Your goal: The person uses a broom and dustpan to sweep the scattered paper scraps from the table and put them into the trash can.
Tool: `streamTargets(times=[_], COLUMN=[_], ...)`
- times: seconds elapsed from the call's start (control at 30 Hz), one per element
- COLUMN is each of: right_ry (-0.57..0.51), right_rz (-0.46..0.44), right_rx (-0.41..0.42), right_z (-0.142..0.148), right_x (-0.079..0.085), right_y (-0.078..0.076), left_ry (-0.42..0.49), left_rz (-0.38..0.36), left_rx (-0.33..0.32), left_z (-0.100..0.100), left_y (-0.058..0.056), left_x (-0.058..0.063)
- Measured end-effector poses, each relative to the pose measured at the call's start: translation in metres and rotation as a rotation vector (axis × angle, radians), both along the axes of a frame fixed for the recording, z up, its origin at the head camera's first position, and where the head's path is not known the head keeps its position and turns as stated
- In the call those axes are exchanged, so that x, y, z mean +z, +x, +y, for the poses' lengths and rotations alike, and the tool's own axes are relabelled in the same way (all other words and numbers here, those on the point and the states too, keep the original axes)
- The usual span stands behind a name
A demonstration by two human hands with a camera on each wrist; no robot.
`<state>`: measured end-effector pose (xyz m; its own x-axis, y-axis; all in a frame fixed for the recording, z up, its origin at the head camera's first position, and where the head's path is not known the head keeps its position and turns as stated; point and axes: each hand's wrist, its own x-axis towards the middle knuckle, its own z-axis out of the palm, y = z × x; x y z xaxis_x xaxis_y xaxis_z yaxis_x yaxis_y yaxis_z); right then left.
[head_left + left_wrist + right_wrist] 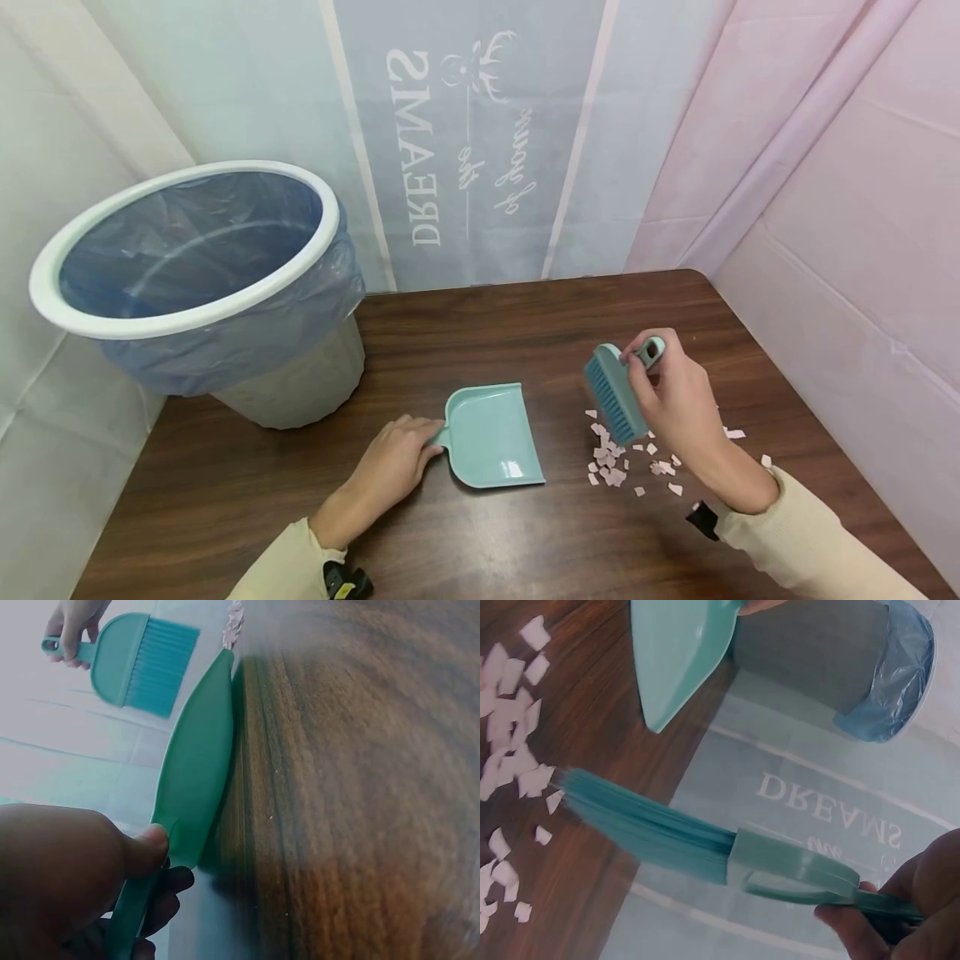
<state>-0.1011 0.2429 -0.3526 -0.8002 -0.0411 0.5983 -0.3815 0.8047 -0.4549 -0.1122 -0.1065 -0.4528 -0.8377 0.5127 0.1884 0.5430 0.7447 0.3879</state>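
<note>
My left hand (397,458) grips the handle of a mint-green dustpan (491,437), which lies on the table with its wide edge facing right. In the left wrist view the thumb presses on top of the handle and the fingers curl beneath. My right hand (678,400) holds a small teal hand brush (615,396) by its handle, bristles pointing left and down. Small pale paper scraps (609,458) lie scattered under and around the brush, to the right of the dustpan. The right wrist view shows the bristle tips close to the scraps (514,727); whether they touch cannot be told.
A trash bin (300,375) with a white rim and blue plastic liner stands at the back left of the dark wooden table (450,333). Behind it hangs a printed curtain (480,125); pale fabric (847,250) hangs along the right side.
</note>
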Motion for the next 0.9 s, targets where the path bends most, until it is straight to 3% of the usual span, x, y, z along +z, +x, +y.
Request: streamTargets(times=[0.5,0.9], right_ry=[0.165,0.167], right_rz=[0.022,-0.008], right_rx=[-0.113,-0.110], right_z=[0.002,-0.015], right_x=[-0.021,-0.034], right_y=[0.032,0.028], left_ry=[0.014,0.021], left_rz=[-0.012,-0.024], left_rx=[0.000,0.002], left_z=[-0.003,-0.004], left_y=[0.001,0.000], left_x=[0.001,0.001])
